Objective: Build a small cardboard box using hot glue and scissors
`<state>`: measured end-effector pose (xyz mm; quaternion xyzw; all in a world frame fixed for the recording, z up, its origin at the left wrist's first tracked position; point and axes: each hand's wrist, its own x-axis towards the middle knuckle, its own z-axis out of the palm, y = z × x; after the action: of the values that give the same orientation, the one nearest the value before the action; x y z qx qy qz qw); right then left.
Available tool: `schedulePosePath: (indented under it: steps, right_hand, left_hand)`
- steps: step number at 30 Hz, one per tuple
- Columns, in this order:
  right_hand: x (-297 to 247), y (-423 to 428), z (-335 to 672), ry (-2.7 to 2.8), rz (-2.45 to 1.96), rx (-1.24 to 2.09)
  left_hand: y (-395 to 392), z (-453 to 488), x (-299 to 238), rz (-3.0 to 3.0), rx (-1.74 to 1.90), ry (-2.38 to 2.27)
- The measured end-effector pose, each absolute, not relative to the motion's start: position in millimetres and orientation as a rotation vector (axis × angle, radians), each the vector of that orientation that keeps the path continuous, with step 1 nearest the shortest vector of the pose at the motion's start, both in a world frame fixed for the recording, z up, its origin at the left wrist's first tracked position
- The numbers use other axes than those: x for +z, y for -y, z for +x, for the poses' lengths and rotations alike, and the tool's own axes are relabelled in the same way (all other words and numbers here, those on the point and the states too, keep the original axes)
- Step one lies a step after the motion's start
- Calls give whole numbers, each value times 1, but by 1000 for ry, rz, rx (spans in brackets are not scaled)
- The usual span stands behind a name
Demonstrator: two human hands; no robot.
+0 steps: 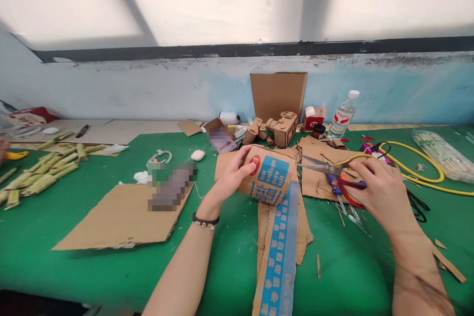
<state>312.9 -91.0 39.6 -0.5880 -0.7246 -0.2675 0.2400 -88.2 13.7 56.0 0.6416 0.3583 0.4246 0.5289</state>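
Note:
My left hand (239,170) grips a piece of brown cardboard (272,173) printed with a blue "low sodium pure salt" label, thumb on its face. Scissors (318,164) are in my right hand (381,190), their blades pointing left with the tips at the cardboard's right edge. Below the held piece lies a long cardboard strip (276,256) with blue printing. A blue-handled tool (335,182) shows behind and below the scissors, partly hidden. Under them is a flat cardboard sheet (311,177) with scraps on it.
Cardboard models (283,128) stand near the wall, beside a water bottle (342,116). A yellow cable (425,158) loops at the right, by a bag of sticks (440,153). Left are a cardboard sheet (122,217), a blurred-out object (174,187) and stalks (44,170); another person's hand (3,148) shows.

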Motion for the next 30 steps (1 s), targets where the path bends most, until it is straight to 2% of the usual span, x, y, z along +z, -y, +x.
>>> schedulePosePath:
  steps: [9, 15, 24, 27, 30]
  right_hand:
    - [42, 93, 285, 1949, -1589, -586]
    - [43, 96, 280, 1905, -1582, -633]
    - [41, 96, 273, 1785, -1707, -790]
    - [35, 88, 284, 1723, -1730, -658]
    - [28, 78, 295, 1595, -1692, -315]
  left_hand:
    - [-5, -82, 69, 1667, 966, -786]
    - [-2, -79, 67, 1664, 924, -749]
    - [1, -59, 62, 1615, 1115, -901]
    - [-3, -58, 58, 1606, 1254, -1002]
    - [-7, -59, 56, 1605, 1429, -1049]
